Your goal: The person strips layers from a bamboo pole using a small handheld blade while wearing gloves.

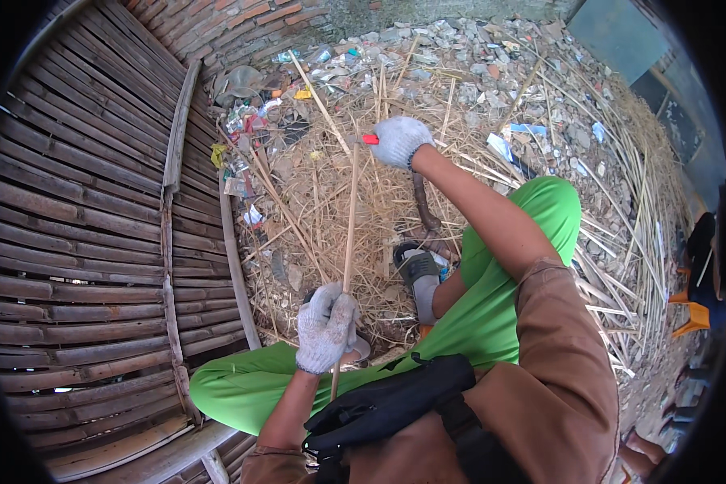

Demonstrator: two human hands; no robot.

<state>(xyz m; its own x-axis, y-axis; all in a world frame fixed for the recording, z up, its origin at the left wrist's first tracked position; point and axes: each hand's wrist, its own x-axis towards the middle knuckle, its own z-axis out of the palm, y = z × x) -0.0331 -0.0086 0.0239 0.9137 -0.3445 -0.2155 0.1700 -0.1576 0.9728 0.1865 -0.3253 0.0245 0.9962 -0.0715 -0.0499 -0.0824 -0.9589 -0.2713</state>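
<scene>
My left hand (325, 327), in a white knit glove, grips the near end of a long thin bamboo stick (350, 218) that runs away from me toward my right hand. My right hand (401, 140), also gloved, is stretched out at the stick's far end and holds a small tool with a red handle (370, 139) against it. My legs in green trousers (492, 298) are bent under the stick, one foot in a grey sandal (418, 266) resting on the ground.
A woven bamboo panel (81, 242) fills the left side. Straw, bamboo shavings and loose bamboo strips (621, 242) cover the ground ahead and right, with litter and rubble (460, 56) near a brick wall (234, 24). A black bag (387, 403) hangs at my chest.
</scene>
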